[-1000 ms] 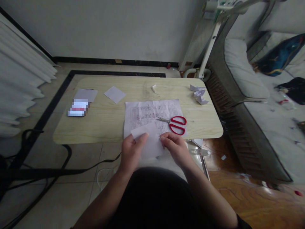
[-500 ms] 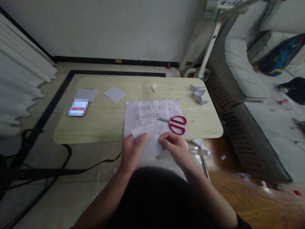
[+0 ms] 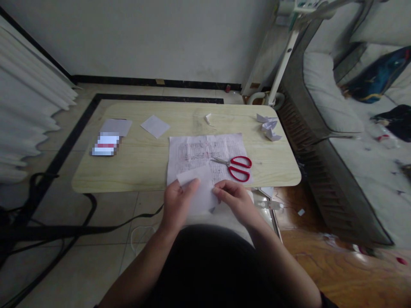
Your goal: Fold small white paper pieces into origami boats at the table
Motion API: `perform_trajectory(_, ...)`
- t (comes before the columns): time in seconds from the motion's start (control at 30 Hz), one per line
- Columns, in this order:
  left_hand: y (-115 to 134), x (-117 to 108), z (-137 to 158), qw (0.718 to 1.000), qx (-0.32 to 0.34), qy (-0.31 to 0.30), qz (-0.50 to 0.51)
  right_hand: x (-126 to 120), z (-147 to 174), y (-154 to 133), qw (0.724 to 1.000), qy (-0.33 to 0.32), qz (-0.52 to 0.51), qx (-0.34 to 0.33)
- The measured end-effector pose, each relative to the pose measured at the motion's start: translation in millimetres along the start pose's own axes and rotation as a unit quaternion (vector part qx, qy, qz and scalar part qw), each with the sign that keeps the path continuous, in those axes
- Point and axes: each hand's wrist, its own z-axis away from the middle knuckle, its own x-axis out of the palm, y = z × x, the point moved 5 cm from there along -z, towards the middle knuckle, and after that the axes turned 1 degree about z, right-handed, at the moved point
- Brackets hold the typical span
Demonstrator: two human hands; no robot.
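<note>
A plain white sheet of paper [image 3: 203, 192] is tilted over the table's near edge, held between my two hands. My left hand [image 3: 180, 197] pinches its left side, thumb on top. At its right edge, my right hand [image 3: 233, 196] is closed with thumb and fingertips on the paper. Just beyond lies a creased printed sheet [image 3: 199, 147] with red marks, partly covered by the white paper. Scissors [image 3: 236, 167] with red handles rest on the printed sheet's right side, blades pointing left.
On the table [image 3: 144, 167], a square of paper [image 3: 155, 126], a blurred-out phone [image 3: 105, 144] and another paper [image 3: 117, 127] lie left. A small folded scrap [image 3: 208, 118] sits at the back, folded paper pieces [image 3: 269, 127] at back right. A sofa [image 3: 346, 128] stands right.
Almost nothing differs. Both hands keep their hold on the white paper, and the view has shifted very slightly.
</note>
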Motion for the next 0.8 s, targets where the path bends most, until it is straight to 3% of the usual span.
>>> perform_trajectory(0.8, -7.3, -3.5, -7.7, 1.0, 0.012, -0.012, 0.005, -6.6, 2.2, -0.7, 1.0, 0.004, -0.004, 0.0)
